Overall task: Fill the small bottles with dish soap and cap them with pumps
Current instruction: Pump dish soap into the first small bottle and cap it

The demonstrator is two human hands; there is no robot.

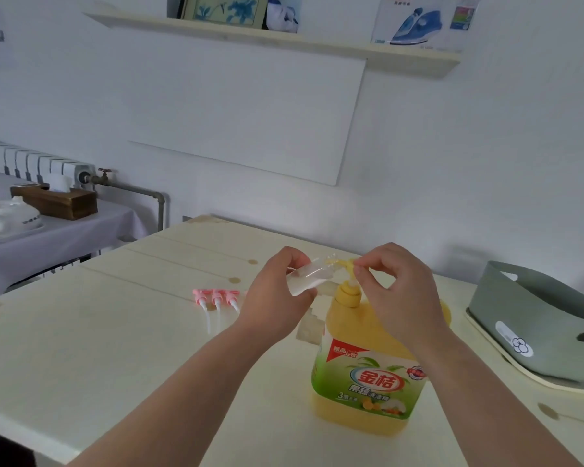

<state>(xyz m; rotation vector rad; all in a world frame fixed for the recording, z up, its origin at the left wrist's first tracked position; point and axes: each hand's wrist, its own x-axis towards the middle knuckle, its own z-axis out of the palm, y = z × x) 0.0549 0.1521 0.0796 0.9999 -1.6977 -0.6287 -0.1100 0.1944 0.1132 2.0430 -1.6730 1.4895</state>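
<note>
Tilting the small clear plastic bottle (312,274) almost onto its side, your left hand (277,294) grips its body so the open mouth meets the spout of the yellow pump (348,294) on the big yellow dish soap jug (368,375). Your right hand (398,291) pinches that spout with curled fingers, probably to steady it. Pink plastic pumps (216,296) lie on the pale wooden table (115,332) just left of your hands, ready for capping

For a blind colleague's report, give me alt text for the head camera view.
A person's left hand holds a small clear bottle tilted at the pump spout of a yellow dish soap jug; the right hand pinches that spout. Pink pumps lie on the table to the left, a grey basket to the right.
</note>
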